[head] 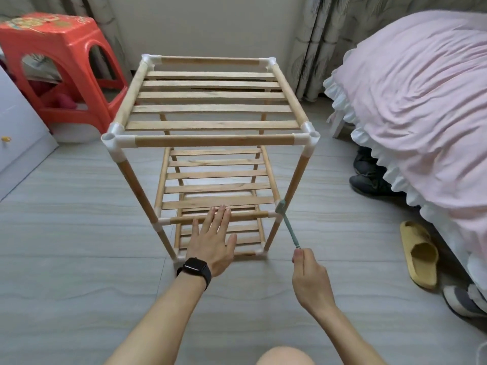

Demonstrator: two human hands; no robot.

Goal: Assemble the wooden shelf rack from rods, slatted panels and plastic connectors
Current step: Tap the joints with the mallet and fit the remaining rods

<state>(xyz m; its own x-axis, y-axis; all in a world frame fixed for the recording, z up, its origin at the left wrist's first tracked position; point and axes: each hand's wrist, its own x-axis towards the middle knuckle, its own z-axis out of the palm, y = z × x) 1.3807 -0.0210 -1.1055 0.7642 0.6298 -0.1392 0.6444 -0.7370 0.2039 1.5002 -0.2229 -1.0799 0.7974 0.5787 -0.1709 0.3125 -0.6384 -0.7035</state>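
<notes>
Beyond the left hand (213, 241), rods (214, 140) and slats (210, 125) were bare, matt, pale wood; the connectors (116, 139) were white, faintly glossy plastic. The hammer (289, 229) in the right hand (311, 280) looked dull grey-green plastic. Beneath both hands, the floor (79, 206) was smooth with a soft sheen. Right of the right hand, the bedcover (421, 101) was crumpled pink cloth.

A bedroom at home: a bed (421, 101) with pink frilled bedding at the right, curtains (319, 46) behind, a yellow slipper (420, 254) and shoes (369, 177) on the tiled floor (79, 233)
</notes>
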